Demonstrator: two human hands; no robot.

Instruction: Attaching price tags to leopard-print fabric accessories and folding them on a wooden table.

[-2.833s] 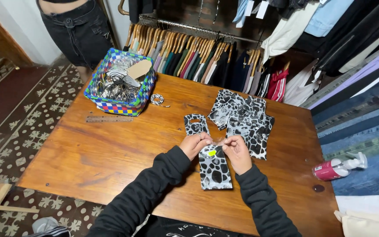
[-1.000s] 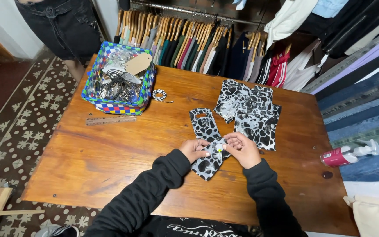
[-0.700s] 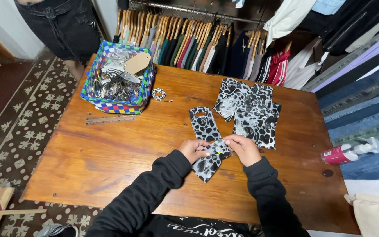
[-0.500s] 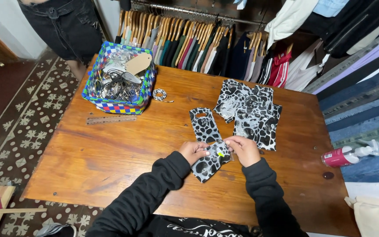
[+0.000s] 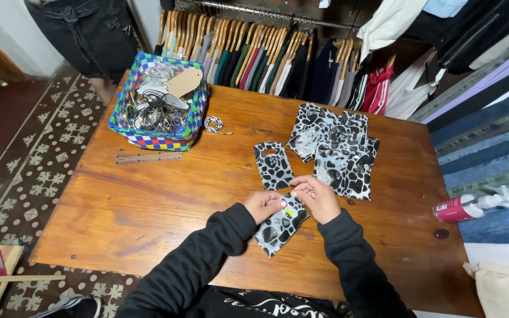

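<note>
Both hands at the near middle of the wooden table [image 5: 148, 200], black sleeves reaching in from the near edge. Left hand [image 5: 264, 206] curled closed, fingertips pinching the middle of a black-and-white patterned plastic bag [image 5: 278, 194], a small yellow-green bit [image 5: 288, 212] just visible at the fingertips. Right hand [image 5: 317, 197] likewise closed, thumb and fingers pinching the same bag from the right, the two hands nearly touching. Bag lying flat on the wood, far end with its handle cutout pointing away, near end slanting toward the body between the forearms. Compared with the frame half a second earlier: hands in almost the same spot, same pinch kept, bag unmoved; against the oldest frame, bag now slanted rather than straight below the hands. Pile of matching patterned bags [image 5: 337, 147] just to the far right, close to the right hand. Woven checked basket [image 5: 148, 138] full of metal rings at the far left, metal ruler [image 5: 148, 158] just in front of it, small ring [image 5: 212, 123] beside it. Spray bottle [image 5: 469, 206] lying at the right edge.
</note>
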